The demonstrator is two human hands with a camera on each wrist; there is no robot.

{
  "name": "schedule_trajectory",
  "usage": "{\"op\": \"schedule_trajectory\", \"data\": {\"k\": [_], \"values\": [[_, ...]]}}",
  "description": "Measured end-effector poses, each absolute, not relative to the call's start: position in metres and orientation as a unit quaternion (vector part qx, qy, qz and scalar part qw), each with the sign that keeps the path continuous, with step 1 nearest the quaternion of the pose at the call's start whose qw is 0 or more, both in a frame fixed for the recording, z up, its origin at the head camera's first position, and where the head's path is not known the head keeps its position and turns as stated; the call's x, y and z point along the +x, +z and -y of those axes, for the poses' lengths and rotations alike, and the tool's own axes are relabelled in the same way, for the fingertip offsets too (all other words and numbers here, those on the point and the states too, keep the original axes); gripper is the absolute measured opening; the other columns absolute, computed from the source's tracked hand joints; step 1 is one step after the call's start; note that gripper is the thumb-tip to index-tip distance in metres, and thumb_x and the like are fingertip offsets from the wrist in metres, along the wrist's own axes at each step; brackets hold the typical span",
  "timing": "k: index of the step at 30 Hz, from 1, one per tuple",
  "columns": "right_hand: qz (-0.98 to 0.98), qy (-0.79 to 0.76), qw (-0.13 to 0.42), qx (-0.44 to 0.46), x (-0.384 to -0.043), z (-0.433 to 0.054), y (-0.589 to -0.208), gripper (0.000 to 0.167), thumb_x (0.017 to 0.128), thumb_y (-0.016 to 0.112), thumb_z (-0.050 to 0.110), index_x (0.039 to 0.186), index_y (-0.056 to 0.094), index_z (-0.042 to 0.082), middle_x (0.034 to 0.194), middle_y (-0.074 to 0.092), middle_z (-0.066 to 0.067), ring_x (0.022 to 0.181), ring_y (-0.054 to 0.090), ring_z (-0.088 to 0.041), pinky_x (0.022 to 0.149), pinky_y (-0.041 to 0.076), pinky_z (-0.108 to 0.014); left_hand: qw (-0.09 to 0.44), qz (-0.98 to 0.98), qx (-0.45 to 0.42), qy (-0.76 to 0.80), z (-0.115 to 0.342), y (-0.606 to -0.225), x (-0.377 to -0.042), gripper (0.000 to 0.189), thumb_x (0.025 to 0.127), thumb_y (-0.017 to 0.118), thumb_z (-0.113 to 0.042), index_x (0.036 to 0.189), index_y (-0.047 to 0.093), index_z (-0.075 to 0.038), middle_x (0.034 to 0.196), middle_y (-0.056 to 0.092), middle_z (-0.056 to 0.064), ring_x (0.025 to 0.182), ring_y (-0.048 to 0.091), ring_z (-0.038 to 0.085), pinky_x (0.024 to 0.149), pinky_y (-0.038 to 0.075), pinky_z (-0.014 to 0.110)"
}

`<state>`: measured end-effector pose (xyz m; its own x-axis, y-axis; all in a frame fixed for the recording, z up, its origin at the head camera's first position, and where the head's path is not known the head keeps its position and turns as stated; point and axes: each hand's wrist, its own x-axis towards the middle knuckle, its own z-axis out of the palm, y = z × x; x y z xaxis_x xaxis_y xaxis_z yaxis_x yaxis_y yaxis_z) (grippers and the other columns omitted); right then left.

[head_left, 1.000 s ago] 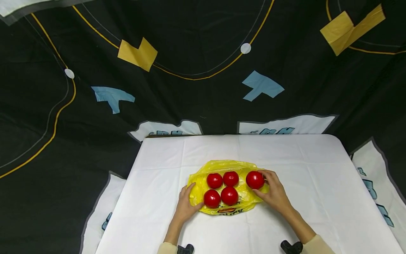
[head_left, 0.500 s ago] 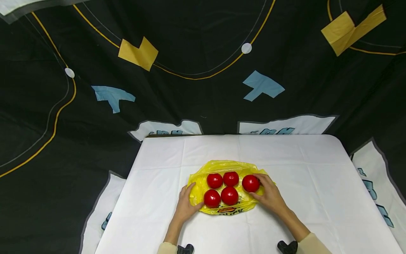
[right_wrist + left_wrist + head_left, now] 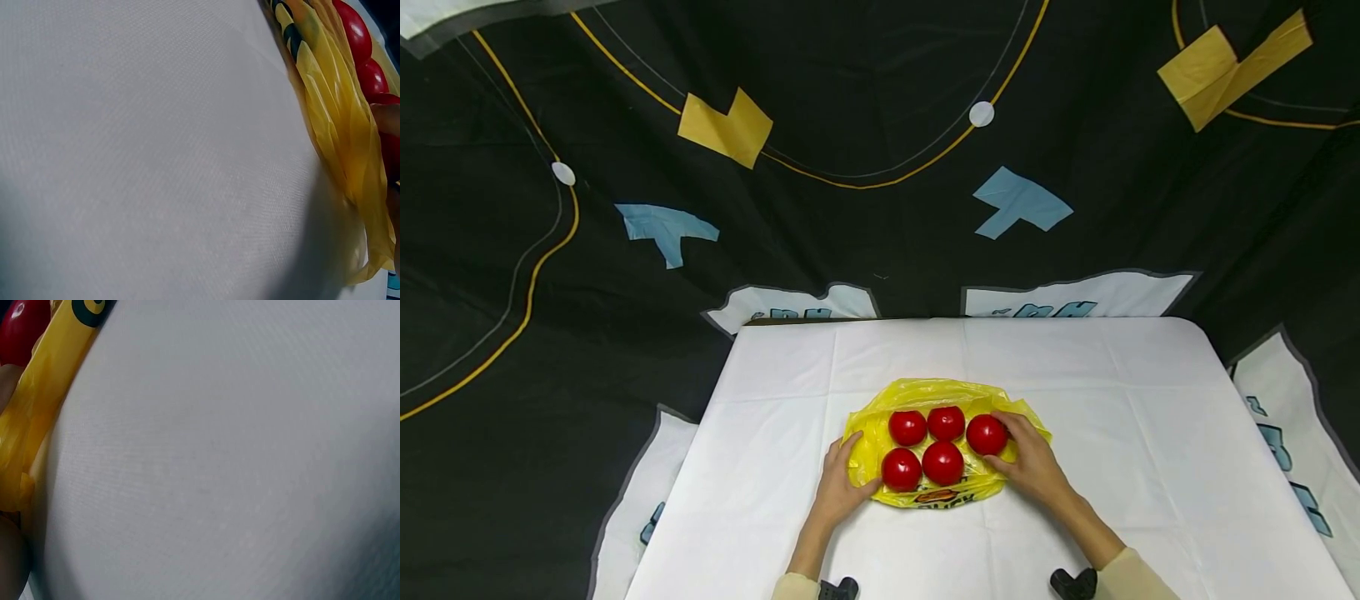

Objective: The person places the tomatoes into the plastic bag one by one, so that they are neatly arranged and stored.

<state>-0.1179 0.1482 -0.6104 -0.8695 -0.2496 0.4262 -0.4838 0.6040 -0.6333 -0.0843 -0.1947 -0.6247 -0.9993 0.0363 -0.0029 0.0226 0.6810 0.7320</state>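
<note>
Several glossy red round fruits (image 3: 943, 462), too plain to tell the kind, sit on a crumpled yellow plastic bag (image 3: 940, 391). My right hand (image 3: 1033, 460) grips the rightmost red round fruit (image 3: 985, 435) between thumb and fingers, close beside the others. At the bag's left edge my left hand (image 3: 837, 486) rests with thumb and fingers spread, the thumb near the lower left fruit (image 3: 901, 469). In the left wrist view the bag (image 3: 53, 369) and part of a red fruit (image 3: 24, 328) show. The right wrist view shows bag folds (image 3: 340, 119) along the right side.
A white cloth covers the table (image 3: 1112, 467) around the bag. Beyond it hangs a dark cloth (image 3: 880, 250) with yellow and blue shapes. Dark printing (image 3: 943, 502) marks the bag's near side.
My right hand has moved the rightmost red fruit leftward and slightly nearer to me, toward the others. The left hand and the other fruits stay where they were.
</note>
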Motion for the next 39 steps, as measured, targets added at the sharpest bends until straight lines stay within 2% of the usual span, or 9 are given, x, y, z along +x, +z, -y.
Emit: {"op": "schedule_trajectory", "data": {"k": [12,27,39], "values": [[0.891,0.387,0.133,0.197,-0.118,-0.147,-0.614,0.072,0.067,0.086,0.015,0.129,0.052,0.003,0.124,0.055,-0.014,0.113,0.054,-0.032,0.092,0.045,-0.049,0.002,-0.918,0.023,0.396,0.195,-0.626,-0.085,0.083,0.071,0.080,-0.031,0.143,0.039,-0.017,0.137,0.036,0.012,0.126,0.038,0.031,0.103,0.035,0.051],[0.899,0.381,0.112,0.184,-0.117,-0.148,-0.613,0.073,0.070,0.084,0.015,0.132,0.048,-0.001,0.126,0.054,-0.021,0.114,0.053,-0.036,0.094,0.044,-0.052,0.005,-0.916,0.021,0.399,0.194,-0.625,-0.086,0.083,0.071,0.080,-0.030,0.143,0.039,-0.018,0.138,0.036,0.012,0.125,0.038,0.031,0.103,0.036,0.051],[0.896,0.389,0.109,0.186,-0.114,-0.154,-0.602,0.075,0.070,0.083,0.015,0.134,0.046,-0.002,0.124,0.055,-0.018,0.105,0.059,-0.031,0.089,0.048,-0.047,0.004,-0.918,0.019,0.395,0.195,-0.625,-0.085,0.083,0.071,0.079,-0.033,0.143,0.040,-0.018,0.138,0.036,0.012,0.126,0.038,0.031,0.102,0.036,0.051]]}}
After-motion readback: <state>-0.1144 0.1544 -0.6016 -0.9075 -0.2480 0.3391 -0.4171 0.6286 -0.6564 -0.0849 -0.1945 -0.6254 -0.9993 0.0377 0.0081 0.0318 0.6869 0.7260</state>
